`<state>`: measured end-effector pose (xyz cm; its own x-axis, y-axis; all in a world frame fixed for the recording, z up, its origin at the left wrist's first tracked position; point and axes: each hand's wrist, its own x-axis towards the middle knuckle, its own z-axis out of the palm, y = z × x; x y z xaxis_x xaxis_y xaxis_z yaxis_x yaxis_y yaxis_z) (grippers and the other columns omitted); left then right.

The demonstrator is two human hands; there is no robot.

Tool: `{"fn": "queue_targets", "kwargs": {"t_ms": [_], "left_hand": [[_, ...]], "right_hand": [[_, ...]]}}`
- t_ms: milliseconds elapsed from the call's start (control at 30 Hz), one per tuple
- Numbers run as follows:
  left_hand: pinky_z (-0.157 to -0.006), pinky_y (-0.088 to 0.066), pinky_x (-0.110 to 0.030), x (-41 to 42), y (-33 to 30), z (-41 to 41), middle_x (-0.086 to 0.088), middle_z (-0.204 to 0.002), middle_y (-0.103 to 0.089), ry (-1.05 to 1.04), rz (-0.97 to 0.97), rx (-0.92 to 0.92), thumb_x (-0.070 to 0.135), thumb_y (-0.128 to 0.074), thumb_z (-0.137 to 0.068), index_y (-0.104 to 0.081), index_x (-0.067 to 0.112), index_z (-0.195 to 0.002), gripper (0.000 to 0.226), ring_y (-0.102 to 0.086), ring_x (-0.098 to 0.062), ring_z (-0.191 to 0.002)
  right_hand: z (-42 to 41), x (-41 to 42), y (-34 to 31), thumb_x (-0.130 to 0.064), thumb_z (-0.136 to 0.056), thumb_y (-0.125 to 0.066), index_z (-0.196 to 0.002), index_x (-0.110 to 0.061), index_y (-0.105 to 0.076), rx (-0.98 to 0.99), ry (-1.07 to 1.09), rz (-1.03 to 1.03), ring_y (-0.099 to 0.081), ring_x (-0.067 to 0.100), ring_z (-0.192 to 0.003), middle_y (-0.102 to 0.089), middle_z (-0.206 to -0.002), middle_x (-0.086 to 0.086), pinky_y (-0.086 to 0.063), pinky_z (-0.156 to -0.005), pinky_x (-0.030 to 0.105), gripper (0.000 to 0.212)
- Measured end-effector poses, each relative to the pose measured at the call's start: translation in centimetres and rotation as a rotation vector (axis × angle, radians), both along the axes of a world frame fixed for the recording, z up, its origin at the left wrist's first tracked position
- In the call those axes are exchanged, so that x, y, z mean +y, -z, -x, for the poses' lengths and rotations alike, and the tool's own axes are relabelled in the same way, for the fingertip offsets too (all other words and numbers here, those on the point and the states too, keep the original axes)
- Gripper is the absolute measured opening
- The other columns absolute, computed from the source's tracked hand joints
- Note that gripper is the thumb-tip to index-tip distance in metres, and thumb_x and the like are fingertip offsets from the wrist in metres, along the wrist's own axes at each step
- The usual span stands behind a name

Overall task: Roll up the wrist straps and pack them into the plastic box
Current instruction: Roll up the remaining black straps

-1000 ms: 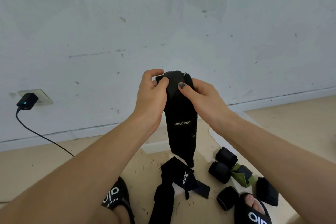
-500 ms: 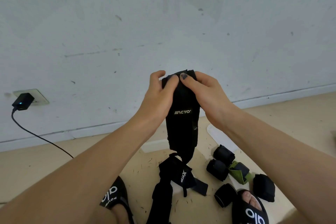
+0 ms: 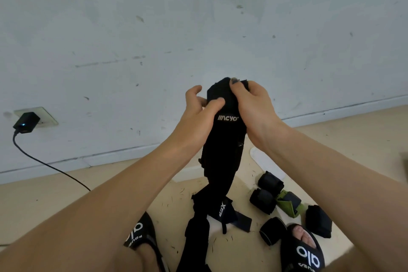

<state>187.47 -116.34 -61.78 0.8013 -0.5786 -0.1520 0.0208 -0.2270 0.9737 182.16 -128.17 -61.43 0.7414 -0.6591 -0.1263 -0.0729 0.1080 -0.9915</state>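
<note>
A long black wrist strap (image 3: 223, 148) with white lettering hangs in front of the wall, its top end curled into a small roll. My left hand (image 3: 198, 117) pinches the roll from the left with the thumb across the front. From the right, my right hand (image 3: 251, 106) wraps over the roll's top. The strap's tail reaches down towards an unrolled black strap (image 3: 223, 210) on the floor. Several rolled black straps (image 3: 270, 182) and a green one (image 3: 287, 203) lie on the floor at the right. A clear plastic box edge (image 3: 262, 158) shows behind my right forearm, mostly hidden.
My two feet in black slides (image 3: 141, 234) (image 3: 302, 249) rest on the beige floor on either side of the straps. A black charger (image 3: 26, 122) sits in a wall socket at the left, and its cable (image 3: 50, 165) trails across the floor.
The roll at the top of the strap has grown. The white lettering has moved up close to my fingers and the hanging tail has risen.
</note>
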Motion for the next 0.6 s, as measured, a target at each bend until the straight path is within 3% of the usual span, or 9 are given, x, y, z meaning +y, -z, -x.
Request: {"fn": "queue_targets", "kwargs": {"t_ms": [67,167,233,300,367,467,533,600], "left_hand": [[-0.079,-0.054,-0.024,-0.1,0.7,0.4,0.001,-0.120,-0.069,0.104,-0.113,0.081,0.057,-0.058,-0.088,-0.047,0.020,-0.137,0.063,-0.071,-0.008,-0.097],[-0.077,-0.052,-0.024,0.0,1.5,0.8,0.006,-0.116,-0.071,0.229,-0.201,0.005,0.029,-0.055,-0.100,-0.055,0.026,-0.134,0.034,-0.069,-0.008,-0.100],[-0.087,-0.054,-0.027,0.0,1.4,0.4,0.006,-0.118,-0.071,0.173,-0.143,-0.005,0.020,-0.051,-0.104,-0.056,0.027,-0.135,0.032,-0.068,-0.009,-0.106],[-0.097,-0.054,-0.034,0.0,1.0,0.0,0.003,-0.117,-0.073,0.124,-0.067,0.024,0.021,-0.049,-0.106,-0.061,0.025,-0.131,0.028,-0.070,-0.013,-0.109],[-0.100,-0.054,-0.039,0.0,0.8,-0.7,0.001,-0.118,-0.075,0.091,0.016,0.081,0.024,-0.048,-0.107,-0.065,0.023,-0.127,0.026,-0.071,-0.016,-0.112],[-0.098,-0.057,-0.040,0.4,0.3,-1.0,0.003,-0.122,-0.073,0.114,0.047,0.165,0.033,-0.047,-0.108,-0.060,0.029,-0.130,0.026,-0.071,-0.016,-0.113],[-0.098,-0.058,-0.039,0.6,0.2,-1.1,0.005,-0.126,-0.071,0.164,0.051,0.213,0.036,-0.044,-0.110,-0.055,0.034,-0.135,0.028,-0.070,-0.014,-0.114],[-0.096,-0.057,-0.038,0.7,0.0,-1.2,0.004,-0.124,-0.073,0.160,0.084,0.243,0.032,-0.042,-0.111,-0.056,0.032,-0.137,0.030,-0.071,-0.014,-0.114]], "right_hand": [[0.0,-0.9,-0.4,-0.036,-0.104,-0.055,-0.103,-0.010,-0.064,-0.002,0.069,-0.089,-0.074,0.028,-0.097,-0.073,-0.104,0.012,-0.062,-0.088,0.049,0.027],[0.1,-2.1,-0.8,-0.037,-0.105,-0.053,-0.111,-0.008,-0.065,-0.019,0.083,-0.186,-0.074,0.030,-0.100,-0.073,-0.112,0.015,-0.062,-0.085,0.047,0.032],[0.7,-2.7,-0.9,-0.041,-0.105,-0.053,-0.118,-0.008,-0.066,0.015,-0.045,-0.199,-0.075,0.026,-0.093,-0.074,-0.108,0.013,-0.062,-0.077,0.042,0.038],[1.5,-2.9,-0.7,-0.042,-0.103,-0.055,-0.111,-0.013,-0.070,0.107,-0.248,-0.141,-0.070,0.019,-0.080,-0.071,-0.095,0.006,-0.056,-0.071,0.033,0.033],[2.2,-3.1,-0.1,-0.036,-0.102,-0.058,-0.102,-0.017,-0.072,0.178,-0.416,-0.098,-0.067,0.015,-0.080,-0.069,-0.090,0.001,-0.053,-0.075,0.030,0.023],[2.3,-3.6,0.5,-0.021,-0.101,-0.063,-0.095,-0.015,-0.068,0.193,-0.441,-0.106,-0.071,0.011,-0.077,-0.071,-0.084,-0.003,-0.054,-0.076,0.030,0.010],[2.2,-3.8,0.5,-0.017,-0.101,-0.063,-0.108,-0.016,-0.069,0.169,-0.399,-0.103,-0.073,0.012,-0.081,-0.074,-0.090,-0.002,-0.056,-0.075,0.030,0.009],[2.1,-3.6,0.5,-0.024,-0.102,-0.061,-0.119,-0.022,-0.068,0.193,-0.406,-0.055,-0.073,0.014,-0.093,-0.076,-0.102,-0.002,-0.056,-0.083,0.033,0.018]]}}
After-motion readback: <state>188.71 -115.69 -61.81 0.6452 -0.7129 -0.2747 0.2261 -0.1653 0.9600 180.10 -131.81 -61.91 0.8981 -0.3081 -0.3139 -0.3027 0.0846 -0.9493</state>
